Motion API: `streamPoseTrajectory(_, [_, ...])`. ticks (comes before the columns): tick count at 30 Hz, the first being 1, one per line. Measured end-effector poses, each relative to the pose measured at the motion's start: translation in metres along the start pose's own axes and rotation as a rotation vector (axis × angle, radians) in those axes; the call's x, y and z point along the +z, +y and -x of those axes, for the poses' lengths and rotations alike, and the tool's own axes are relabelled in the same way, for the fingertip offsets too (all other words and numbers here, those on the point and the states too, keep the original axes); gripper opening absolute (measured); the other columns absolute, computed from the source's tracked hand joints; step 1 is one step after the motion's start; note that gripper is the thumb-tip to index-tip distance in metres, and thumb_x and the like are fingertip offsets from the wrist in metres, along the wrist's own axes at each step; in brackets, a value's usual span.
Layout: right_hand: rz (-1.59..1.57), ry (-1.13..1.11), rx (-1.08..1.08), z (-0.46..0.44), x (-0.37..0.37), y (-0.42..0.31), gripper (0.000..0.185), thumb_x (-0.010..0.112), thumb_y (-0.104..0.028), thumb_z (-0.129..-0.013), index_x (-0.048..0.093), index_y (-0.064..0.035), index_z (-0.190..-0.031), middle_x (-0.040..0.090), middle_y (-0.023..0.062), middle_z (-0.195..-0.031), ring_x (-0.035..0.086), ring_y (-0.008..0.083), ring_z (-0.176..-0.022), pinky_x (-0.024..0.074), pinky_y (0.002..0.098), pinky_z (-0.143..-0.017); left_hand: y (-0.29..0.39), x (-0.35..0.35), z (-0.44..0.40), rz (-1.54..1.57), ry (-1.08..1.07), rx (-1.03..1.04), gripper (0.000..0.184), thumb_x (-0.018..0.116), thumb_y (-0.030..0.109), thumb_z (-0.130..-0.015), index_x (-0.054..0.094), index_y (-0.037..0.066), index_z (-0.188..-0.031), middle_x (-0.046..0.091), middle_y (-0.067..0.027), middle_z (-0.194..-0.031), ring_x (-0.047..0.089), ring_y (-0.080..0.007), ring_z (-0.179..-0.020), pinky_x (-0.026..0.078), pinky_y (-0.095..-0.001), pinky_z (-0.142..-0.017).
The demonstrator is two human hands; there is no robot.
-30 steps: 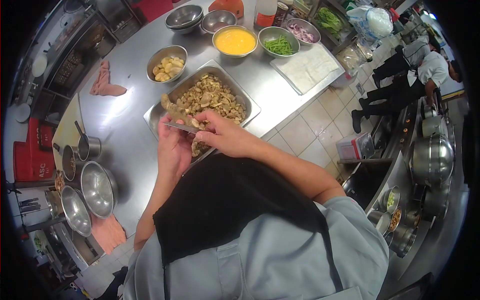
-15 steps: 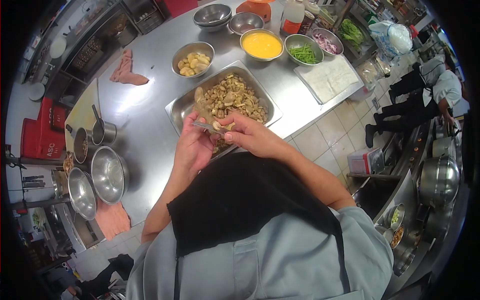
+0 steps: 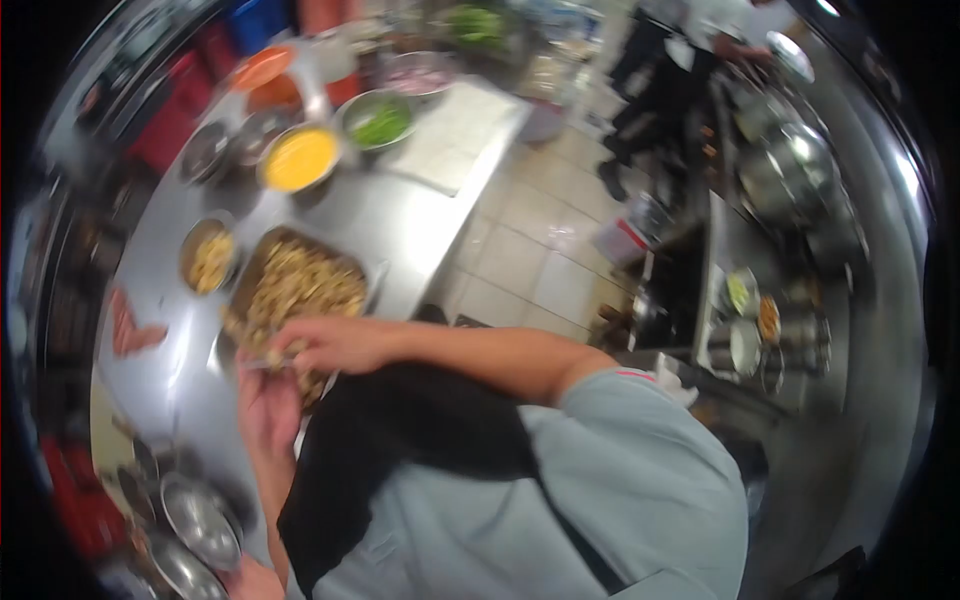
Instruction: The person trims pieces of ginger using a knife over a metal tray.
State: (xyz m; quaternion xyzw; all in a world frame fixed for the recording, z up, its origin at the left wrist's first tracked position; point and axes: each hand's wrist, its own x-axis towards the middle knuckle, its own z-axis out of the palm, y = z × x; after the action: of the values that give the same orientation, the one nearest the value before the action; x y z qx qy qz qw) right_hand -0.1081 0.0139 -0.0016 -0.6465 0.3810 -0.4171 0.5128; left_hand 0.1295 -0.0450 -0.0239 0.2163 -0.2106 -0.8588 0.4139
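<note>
Two bare hands meet over the near left part of a steel tray (image 3: 262, 258). The left hand (image 3: 268, 408) is raised from below, forearm nearly upright in view, fingers closed on a tan root (image 3: 234, 325). The right hand (image 3: 335, 345) comes in from the right, forearm almost level, elbow bent, fingers closed on a knife (image 3: 257, 364); the handle is hidden in the grip. The root lies just above the blade, over the tray's left side; its long axis slants, free end toward the upper left, away from the body. Blur hides its finer outline.

Brown pieces (image 3: 308, 283) fill much of the tray. It rests on a metal table (image 3: 395, 230), bright with reflections. Nested steel bowls (image 3: 200, 520) stand at near left, a pink cloth (image 3: 132, 325) farther up. Beyond the tray are bowls of pale yellow pieces (image 3: 210, 263), yellow liquid (image 3: 300, 160) and cut greens (image 3: 382, 125), beside a white sheet (image 3: 440, 145).

Right of the table runs a tiled floor (image 3: 510, 255); farther off, a co-worker in dark trousers (image 3: 655, 105) stands near large pots (image 3: 790, 178).
</note>
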Motion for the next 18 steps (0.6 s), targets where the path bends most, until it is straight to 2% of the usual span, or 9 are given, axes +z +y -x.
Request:
streamPoseTrajectory(2, [0.025,0.032,0.045,0.001,0.001,-0.002,0.042,0.061,-0.021,-0.102,0.055,-0.0085,-0.142,0.063,0.0109,-0.117,0.061,0.0193,-0.101,0.0512,0.0366,-0.088,-0.006,0.037,0.004,-0.139,0.033,0.099,0.038,0.052,0.012,-0.109,0.044,0.012,-0.147,0.055,-0.009,-0.143,0.058,-0.0252,-0.129,0.048,-0.0419,-0.113])
streamPoseTrajectory(5, [-0.244,0.037,0.158,0.0,0.0,0.003,0.043,0.06,-0.017,-0.102,0.054,-0.0065,-0.143,0.063,0.0122,-0.118,0.062,0.0211,-0.105,0.0506,0.0376,-0.092,-0.014,0.038,-0.003,-0.349,-0.04,0.248,0.039,0.052,0.013,-0.109,0.043,0.011,-0.148,0.055,-0.0092,-0.143,0.056,-0.0235,-0.131,0.048,-0.0413,-0.113])
streamPoseTrajectory(6, [-0.217,0.05,0.126,0.0,0.002,0.003,0.043,0.059,-0.016,-0.102,0.054,-0.0063,-0.144,0.063,0.012,-0.118,0.062,0.0207,-0.105,0.0506,0.0372,-0.092,-0.015,0.035,-0.004,-0.348,-0.034,0.259,0.048,0.053,0.014,-0.11,0.037,0.008,-0.154,0.051,-0.0097,-0.149,0.053,-0.0233,-0.135,0.044,-0.0416,-0.117])
streamPoseTrajectory(9, [-0.155,0.056,0.092,0.005,0.0,0.002,0.043,0.059,-0.014,-0.103,0.053,-0.0058,-0.145,0.063,0.0111,-0.118,0.062,0.0192,-0.105,0.051,0.0355,-0.091,-0.003,0.03,-0.001,-0.186,-0.01,0.046,0.05,0.055,0.016,-0.109,0.035,0.009,-0.155,0.052,-0.009,-0.148,0.051,-0.0233,-0.136,0.044,-0.0403,-0.117])
streamPoseTrajectory(11, [-0.144,0.018,0.141,0.005,-0.002,-0.004,0.043,0.058,-0.014,-0.103,0.053,-0.0055,-0.145,0.063,0.0102,-0.117,0.062,0.0179,-0.103,0.0519,0.0338,-0.088,-0.008,0.028,-0.002,-0.223,-0.05,0.106,0.046,0.055,0.015,-0.109,0.038,0.01,-0.151,0.054,-0.0097,-0.145,0.054,-0.023,-0.134,0.048,-0.0394,-0.113])
streamPoseTrajectory(14, [-0.303,0.066,0.167,-0.003,0.002,0.009,0.045,0.059,-0.014,-0.103,0.052,-0.0058,-0.146,0.063,0.0081,-0.116,0.061,0.0152,-0.097,0.052,0.0311,-0.083,-0.013,0.031,-0.005,-0.266,-0.053,0.174,0.042,0.056,0.015,-0.109,0.042,0.01,-0.148,0.055,-0.0092,-0.145,0.056,-0.022,-0.132,0.05,-0.0388,-0.111])
streamPoseTrajectory(17, [-0.312,0.075,0.174,-0.003,0.002,0.008,0.043,0.059,-0.015,-0.103,0.053,-0.0097,-0.146,0.061,0.0034,-0.099,0.057,0.0114,-0.079,0.0491,0.0287,-0.067,-0.012,0.029,-0.009,-0.198,-0.056,0.131,0.04,0.056,0.015,-0.109,0.045,0.01,-0.147,0.056,-0.0077,-0.144,0.057,-0.0208,-0.131,0.052,-0.0382,-0.11])
streamPoseTrajectory(18, [-0.355,0.058,0.208,-0.002,-0.001,0.002,0.042,0.058,-0.015,-0.104,0.053,-0.0115,-0.145,0.058,0.0014,-0.093,0.054,0.0101,-0.073,0.0454,0.0278,-0.062,-0.01,0.025,-0.01,-0.16,-0.061,0.098,0.04,0.055,0.015,-0.109,0.045,0.011,-0.147,0.057,-0.0072,-0.143,0.058,-0.0205,-0.13,0.053,-0.0379,-0.11])
